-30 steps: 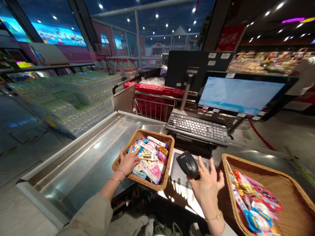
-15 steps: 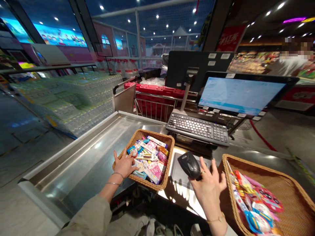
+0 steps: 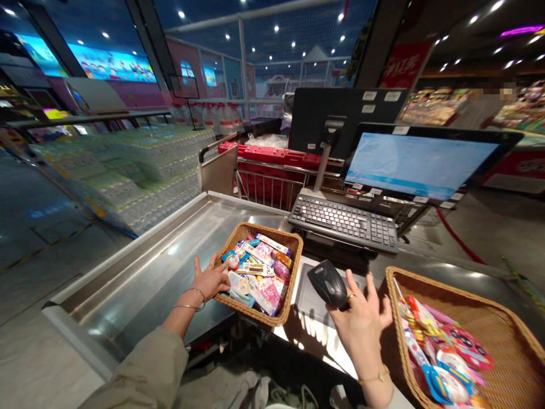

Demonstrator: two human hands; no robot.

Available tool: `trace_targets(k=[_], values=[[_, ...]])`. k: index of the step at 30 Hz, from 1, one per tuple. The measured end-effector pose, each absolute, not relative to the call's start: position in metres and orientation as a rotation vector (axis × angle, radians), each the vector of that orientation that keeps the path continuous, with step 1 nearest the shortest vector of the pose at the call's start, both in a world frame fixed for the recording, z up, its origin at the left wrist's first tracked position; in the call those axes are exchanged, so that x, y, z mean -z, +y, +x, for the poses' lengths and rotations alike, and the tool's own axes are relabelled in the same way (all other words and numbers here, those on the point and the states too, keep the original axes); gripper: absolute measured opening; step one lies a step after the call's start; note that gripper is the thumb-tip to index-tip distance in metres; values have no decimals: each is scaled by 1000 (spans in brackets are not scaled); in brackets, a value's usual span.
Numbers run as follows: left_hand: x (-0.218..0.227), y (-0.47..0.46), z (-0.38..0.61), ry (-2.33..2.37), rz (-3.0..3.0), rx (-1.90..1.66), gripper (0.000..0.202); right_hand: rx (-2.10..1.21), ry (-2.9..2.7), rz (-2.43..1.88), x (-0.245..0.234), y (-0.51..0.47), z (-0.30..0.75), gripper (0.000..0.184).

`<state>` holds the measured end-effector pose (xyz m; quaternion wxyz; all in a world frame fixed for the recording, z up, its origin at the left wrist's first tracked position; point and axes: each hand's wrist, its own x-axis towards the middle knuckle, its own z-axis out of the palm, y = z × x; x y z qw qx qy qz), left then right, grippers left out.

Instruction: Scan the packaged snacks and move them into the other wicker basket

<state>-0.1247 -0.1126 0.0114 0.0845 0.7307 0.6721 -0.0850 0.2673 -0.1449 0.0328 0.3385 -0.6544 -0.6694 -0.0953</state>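
My left hand (image 3: 208, 279) rests on the near left rim of a small wicker basket (image 3: 286, 296) full of small colourful packets (image 3: 255, 272); its fingers reach into the packets and are partly hidden. My right hand (image 3: 360, 318) holds a black handheld barcode scanner (image 3: 328, 283) above a dark pad between the two baskets, with several fingers stretched out. A larger wicker basket (image 3: 506, 324) at the right holds more colourful packets (image 3: 443, 352).
A steel checkout counter (image 3: 162, 267) stretches to the left. Behind the baskets are a black keyboard (image 3: 344, 222), a lit monitor (image 3: 419, 165) and a red shopping trolley (image 3: 272, 170). Stacked bottled water (image 3: 140, 170) lies at the left.
My left hand has slid from inside the small basket to its left rim. The scanner in my right hand has barely moved. The view has shifted slightly.
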Motion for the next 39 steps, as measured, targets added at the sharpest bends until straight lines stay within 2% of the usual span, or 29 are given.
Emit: trace_targets(k=[11,14,17,22,29,33,39], values=[[-23,-104,-130,1965,2137,419,17,258,-1717,-1725,-37,-147,272,26],[-24,-102,-130,1950,2188,451,10,278,-1727,-1745,-39,-148,275,29],[-25,-101,-130,1956,2200,380,4,316,-1716,-1748,-40,-150,277,30],[-31,-93,-116,1964,2192,121,15,323,-1691,-1778,-45,-152,277,26],[-23,-65,-78,2068,2214,-70,23,309,-1691,-1793,-48,-157,276,26],[-12,-53,-68,2138,2218,-85,27,321,-1682,-1804,-37,-156,284,28],[6,-48,-70,2221,2242,-95,22,354,-1688,-1801,-19,-153,298,32]])
